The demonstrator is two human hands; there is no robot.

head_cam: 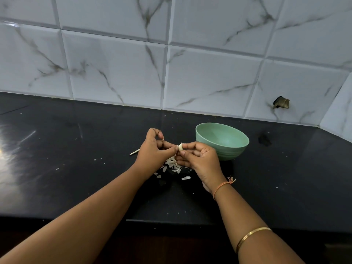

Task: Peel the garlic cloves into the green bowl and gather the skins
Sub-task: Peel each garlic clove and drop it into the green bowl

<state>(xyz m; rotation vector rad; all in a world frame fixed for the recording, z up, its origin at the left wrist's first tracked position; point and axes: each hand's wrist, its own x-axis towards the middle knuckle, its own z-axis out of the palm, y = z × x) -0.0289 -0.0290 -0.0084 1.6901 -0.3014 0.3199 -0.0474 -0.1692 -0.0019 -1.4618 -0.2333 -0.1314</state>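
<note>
A garlic clove (180,147) is pinched at frame centre between the thumb and fingertips of the left hand (152,151) and the right hand (200,159); both grips are closed on it. The clove is judged light, firm, and slippery once bared; its skin is judged papery and easily torn. It is best held by the ends, with the skin picked from the tip. Loose skins (172,165) are scattered on the dark surface (76,178) below the hands. The green bowl (228,152) stands just right of them; its visible inner wall is bare, its bottom hidden.
</note>
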